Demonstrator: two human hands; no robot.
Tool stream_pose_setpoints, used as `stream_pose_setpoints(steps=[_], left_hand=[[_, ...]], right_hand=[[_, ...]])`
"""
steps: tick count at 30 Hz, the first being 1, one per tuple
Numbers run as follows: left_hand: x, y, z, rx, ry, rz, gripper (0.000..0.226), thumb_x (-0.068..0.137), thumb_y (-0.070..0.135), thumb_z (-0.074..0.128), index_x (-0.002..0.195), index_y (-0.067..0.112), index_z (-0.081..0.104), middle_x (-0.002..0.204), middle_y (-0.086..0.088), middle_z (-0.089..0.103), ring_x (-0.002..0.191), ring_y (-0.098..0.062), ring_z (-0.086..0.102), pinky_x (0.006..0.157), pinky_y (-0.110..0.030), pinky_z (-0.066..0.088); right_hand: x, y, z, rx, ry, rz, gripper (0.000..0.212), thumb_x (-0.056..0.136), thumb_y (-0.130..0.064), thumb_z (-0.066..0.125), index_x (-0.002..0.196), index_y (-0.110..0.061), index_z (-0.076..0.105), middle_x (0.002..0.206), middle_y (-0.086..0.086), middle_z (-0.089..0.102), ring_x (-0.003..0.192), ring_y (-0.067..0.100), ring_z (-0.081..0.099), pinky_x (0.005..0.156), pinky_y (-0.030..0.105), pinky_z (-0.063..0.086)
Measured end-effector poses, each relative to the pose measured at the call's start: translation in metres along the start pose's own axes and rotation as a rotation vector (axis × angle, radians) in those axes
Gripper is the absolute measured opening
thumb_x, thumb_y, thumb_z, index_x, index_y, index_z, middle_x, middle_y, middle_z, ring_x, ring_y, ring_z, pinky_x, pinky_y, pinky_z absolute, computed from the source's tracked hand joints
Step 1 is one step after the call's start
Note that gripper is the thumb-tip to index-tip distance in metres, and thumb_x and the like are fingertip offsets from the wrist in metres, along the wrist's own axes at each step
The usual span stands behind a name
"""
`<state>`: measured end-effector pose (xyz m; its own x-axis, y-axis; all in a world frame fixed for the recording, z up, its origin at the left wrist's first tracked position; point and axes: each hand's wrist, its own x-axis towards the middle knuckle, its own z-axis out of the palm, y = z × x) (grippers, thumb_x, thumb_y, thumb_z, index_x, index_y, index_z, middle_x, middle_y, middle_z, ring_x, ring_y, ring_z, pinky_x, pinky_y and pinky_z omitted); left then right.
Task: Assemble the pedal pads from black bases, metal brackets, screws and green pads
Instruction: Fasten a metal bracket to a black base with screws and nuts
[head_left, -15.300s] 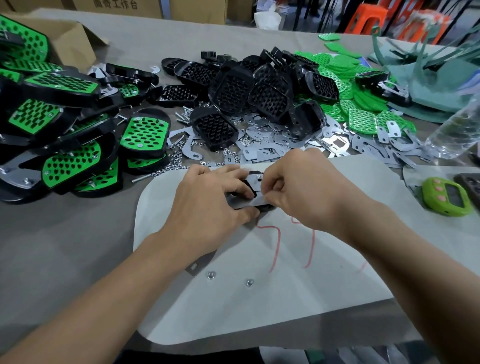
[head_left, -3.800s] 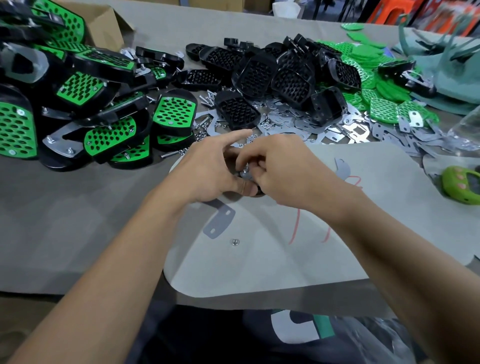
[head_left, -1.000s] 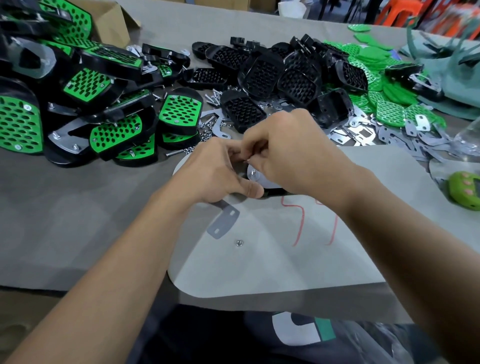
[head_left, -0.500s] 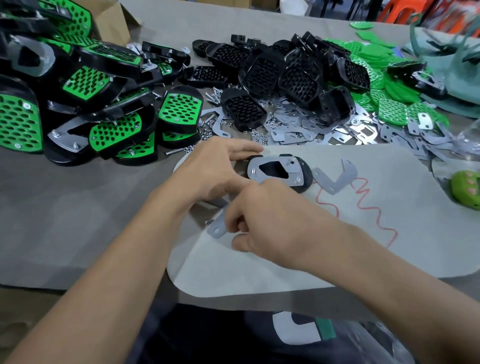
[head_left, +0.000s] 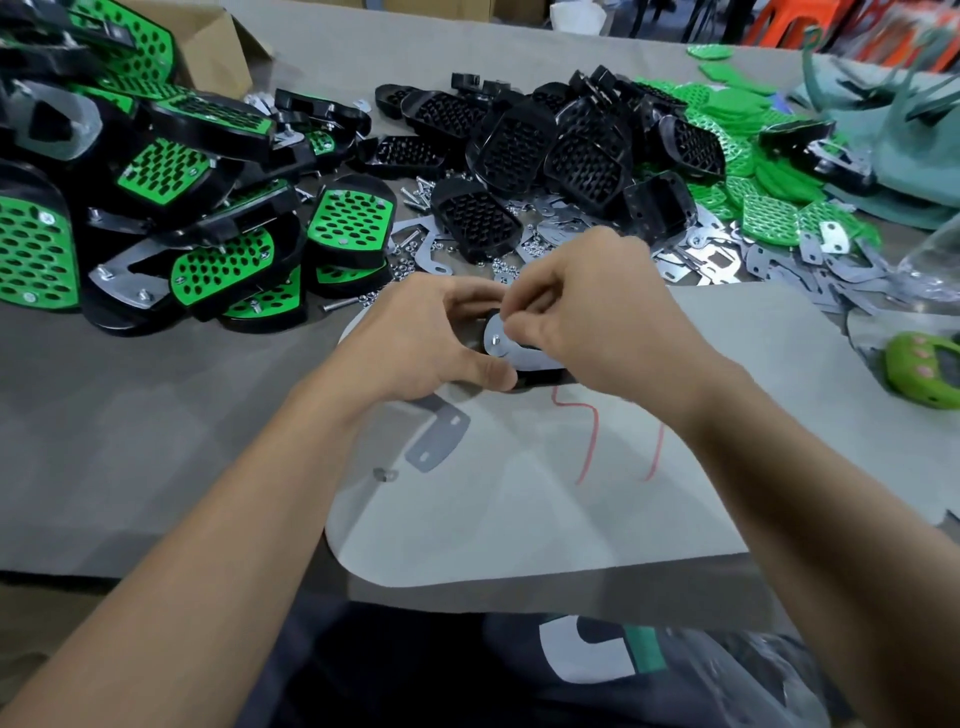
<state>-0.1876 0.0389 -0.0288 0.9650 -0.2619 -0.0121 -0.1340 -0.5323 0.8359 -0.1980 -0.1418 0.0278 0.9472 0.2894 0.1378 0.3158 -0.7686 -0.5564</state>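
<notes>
On the pale work sheet (head_left: 519, 499) lies a black base (head_left: 540, 373), back side up, with a metal bracket plate (head_left: 497, 339) on it. My left hand (head_left: 431, 332) grips the left end of this base, thumb at its near edge. At the plate's top edge, my right hand (head_left: 587, 306) pinches a small fastener between thumb and forefinger; the fastener itself is hidden. A loose angled bracket (head_left: 436, 439) and a single nut (head_left: 385, 474) lie on the sheet below my left hand.
Finished green-and-black pedals (head_left: 348, 223) are heaped at the left by a cardboard box (head_left: 218, 47). Behind my hands lie bare black bases (head_left: 545, 150), loose screws (head_left: 421, 192), brackets (head_left: 701, 260) and green pads (head_left: 769, 218). A green device (head_left: 919, 364) sits at the right.
Half a second ago my right hand was down by the loose bracket and the pedal lay uncovered. It has since come back up to the plate, and my left hand has closed on the base.
</notes>
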Motion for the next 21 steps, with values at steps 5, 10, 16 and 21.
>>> stream_pose_setpoints(steps=[5, 10, 16, 21], left_hand=[[0.001, -0.003, -0.001, 0.001, -0.013, 0.027, 0.070, 0.050, 0.032, 0.096, 0.115, 0.043, 0.072, 0.101, 0.027, 0.075, 0.101, 0.007, 0.068, 0.097, -0.032, 0.053], [0.005, -0.006, 0.001, -0.013, -0.002, 0.028, 0.064, 0.047, 0.034, 0.096, 0.105, 0.046, 0.072, 0.098, 0.026, 0.075, 0.099, 0.006, 0.069, 0.094, -0.029, 0.053], [0.006, -0.007, 0.000, -0.001, -0.010, 0.035, 0.063, 0.052, 0.021, 0.100, 0.104, 0.045, 0.072, 0.093, 0.032, 0.073, 0.091, 0.020, 0.063, 0.076, -0.002, 0.042], [0.005, -0.006, -0.002, 0.015, -0.025, 0.044, 0.057, 0.053, 0.022, 0.100, 0.091, 0.050, 0.070, 0.083, 0.033, 0.072, 0.081, 0.020, 0.061, 0.072, -0.004, 0.041]], right_hand=[[0.012, -0.004, 0.012, -0.092, -0.108, -0.020, 0.014, 0.073, -0.013, 0.072, 0.071, -0.026, 0.079, 0.058, -0.005, 0.067, 0.060, 0.009, 0.063, 0.052, 0.017, 0.049], [0.015, -0.006, 0.010, -0.154, -0.140, -0.049, 0.021, 0.074, -0.012, 0.071, 0.063, -0.030, 0.070, 0.061, 0.000, 0.067, 0.064, 0.020, 0.064, 0.062, 0.032, 0.057], [0.016, -0.006, 0.012, -0.193, -0.127, -0.044, 0.017, 0.074, -0.016, 0.072, 0.064, -0.030, 0.070, 0.062, -0.002, 0.066, 0.065, 0.019, 0.063, 0.063, 0.028, 0.054], [0.013, -0.005, 0.019, -0.232, -0.079, -0.078, 0.005, 0.080, -0.023, 0.074, 0.076, -0.022, 0.072, 0.074, 0.005, 0.068, 0.078, 0.025, 0.064, 0.069, 0.034, 0.055]])
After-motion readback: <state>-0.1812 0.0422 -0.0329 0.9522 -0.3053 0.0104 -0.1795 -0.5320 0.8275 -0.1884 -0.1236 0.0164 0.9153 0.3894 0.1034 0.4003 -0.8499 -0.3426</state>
